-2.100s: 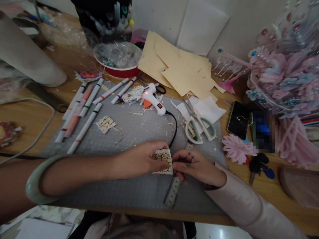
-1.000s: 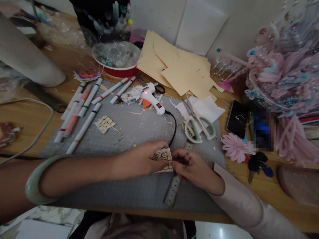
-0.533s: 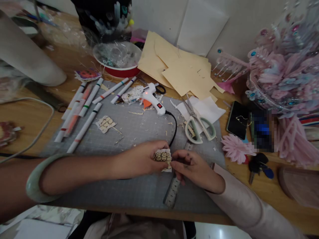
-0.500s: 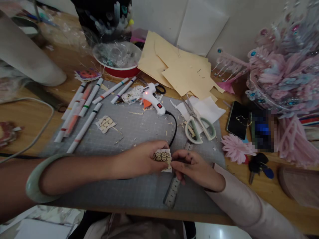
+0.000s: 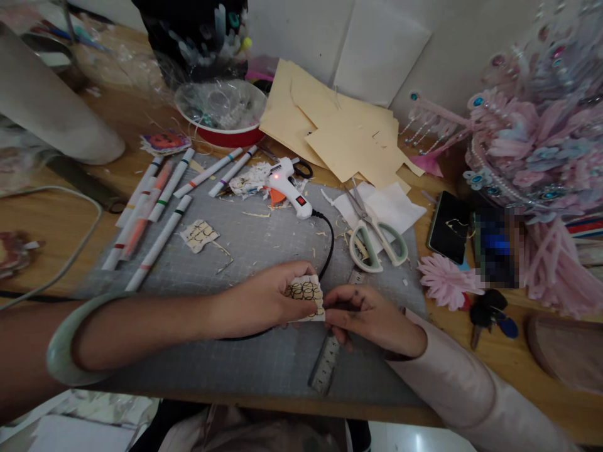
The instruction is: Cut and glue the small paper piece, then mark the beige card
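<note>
My left hand (image 5: 271, 300) grips a small cream paper cutout (image 5: 305, 290) with dark looped outlines and a white border, the thumb lying across its front. At the cutout's right edge, the thumb and index finger of my right hand (image 5: 365, 318) are pinched together on the border. A steel ruler (image 5: 325, 364) lies on the mat partly beneath my right hand. To the upper left of my hands, a similar patterned cutout (image 5: 200, 235) lies flat. Above them rests a white glue gun (image 5: 289, 188) with a lit red light, its black cord running down behind my left hand.
Green-handled scissors (image 5: 372, 229) lie open on white paper. Several markers (image 5: 160, 242) are on the left of the grey cutting mat (image 5: 245, 370). Cream card sheets (image 5: 348, 144) and a red-and-white bowl (image 5: 226, 135) stand behind. A phone (image 5: 450, 226) and keys (image 5: 487, 314) lie at the right.
The cutout has tilted slightly and moved up a little in my left hand, showing more of its top edge. My right fingers stay at its right edge.
</note>
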A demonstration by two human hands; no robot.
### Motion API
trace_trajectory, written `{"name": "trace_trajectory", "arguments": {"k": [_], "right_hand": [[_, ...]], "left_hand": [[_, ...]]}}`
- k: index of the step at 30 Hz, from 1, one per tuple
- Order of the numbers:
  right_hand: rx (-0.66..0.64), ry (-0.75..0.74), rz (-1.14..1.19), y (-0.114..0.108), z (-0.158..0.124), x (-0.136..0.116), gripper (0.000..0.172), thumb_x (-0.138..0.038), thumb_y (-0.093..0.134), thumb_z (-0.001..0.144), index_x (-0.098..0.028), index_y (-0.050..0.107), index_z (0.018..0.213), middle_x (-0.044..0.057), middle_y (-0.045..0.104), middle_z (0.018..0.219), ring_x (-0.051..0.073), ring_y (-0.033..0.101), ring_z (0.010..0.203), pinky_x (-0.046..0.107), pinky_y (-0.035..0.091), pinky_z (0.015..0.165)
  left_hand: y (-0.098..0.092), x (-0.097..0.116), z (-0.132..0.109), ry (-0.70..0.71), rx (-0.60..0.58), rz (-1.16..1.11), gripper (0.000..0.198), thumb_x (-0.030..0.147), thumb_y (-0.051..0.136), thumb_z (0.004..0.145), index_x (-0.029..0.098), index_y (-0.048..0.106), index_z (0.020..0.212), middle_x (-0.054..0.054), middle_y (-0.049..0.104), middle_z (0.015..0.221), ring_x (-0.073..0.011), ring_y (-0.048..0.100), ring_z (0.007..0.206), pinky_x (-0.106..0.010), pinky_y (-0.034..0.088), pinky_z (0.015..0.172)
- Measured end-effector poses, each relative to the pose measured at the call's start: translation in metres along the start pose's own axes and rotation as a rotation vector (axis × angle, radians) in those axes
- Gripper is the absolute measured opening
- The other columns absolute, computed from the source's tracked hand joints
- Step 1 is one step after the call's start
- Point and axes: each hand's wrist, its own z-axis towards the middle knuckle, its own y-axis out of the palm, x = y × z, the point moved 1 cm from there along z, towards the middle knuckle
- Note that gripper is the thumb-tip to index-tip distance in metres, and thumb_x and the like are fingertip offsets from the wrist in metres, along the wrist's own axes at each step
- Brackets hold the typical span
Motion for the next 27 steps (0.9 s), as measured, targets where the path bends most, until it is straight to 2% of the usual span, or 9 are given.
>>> {"name": "trace_trajectory", "arguments": {"k": [8, 18, 22, 27], "right_hand": [[0.006, -0.040, 0.027, 0.000, 0.000, 0.002, 0.025, -0.037, 0.064, 0.072, -0.014, 0.054, 0.075, -0.005, 0.053, 0.054, 0.004, 0.048, 0.042, 0.014, 0.042, 0.039], [0.057, -0.031, -0.060, 0.002, 0.000, 0.001, 0.023, -0.037, 0.060, 0.075, -0.015, 0.054, 0.078, -0.005, 0.052, 0.055, 0.005, 0.049, 0.043, 0.015, 0.041, 0.040], [0.086, -0.021, -0.141, 0.006, 0.000, 0.000, 0.018, -0.033, 0.056, 0.077, -0.015, 0.053, 0.076, -0.007, 0.048, 0.050, 0.005, 0.045, 0.041, 0.014, 0.038, 0.038], [0.142, -0.051, -0.235, 0.010, 0.000, 0.001, 0.012, -0.027, 0.054, 0.076, -0.016, 0.052, 0.075, -0.007, 0.045, 0.052, 0.004, 0.044, 0.042, 0.013, 0.037, 0.036]], "left_hand": [[0.001, -0.001, 0.000, -0.015, 0.029, 0.034, 0.016, 0.030, 0.055, 0.076, 0.020, 0.043, 0.080, 0.008, 0.044, 0.058, -0.0071, 0.042, 0.051, -0.016, 0.033, 0.045], [0.002, -0.002, 0.001, -0.002, 0.048, 0.100, 0.013, 0.027, 0.051, 0.079, 0.020, 0.040, 0.079, 0.009, 0.044, 0.056, -0.0074, 0.040, 0.050, -0.016, 0.032, 0.044], [0.003, -0.004, 0.000, 0.054, 0.081, 0.194, 0.011, 0.026, 0.051, 0.078, 0.020, 0.043, 0.078, 0.008, 0.045, 0.059, -0.0074, 0.042, 0.053, -0.016, 0.032, 0.046], [0.004, -0.005, 0.000, 0.103, 0.108, 0.292, 0.008, 0.025, 0.051, 0.077, 0.019, 0.045, 0.078, 0.007, 0.047, 0.059, -0.0075, 0.041, 0.054, -0.018, 0.031, 0.050]]}}
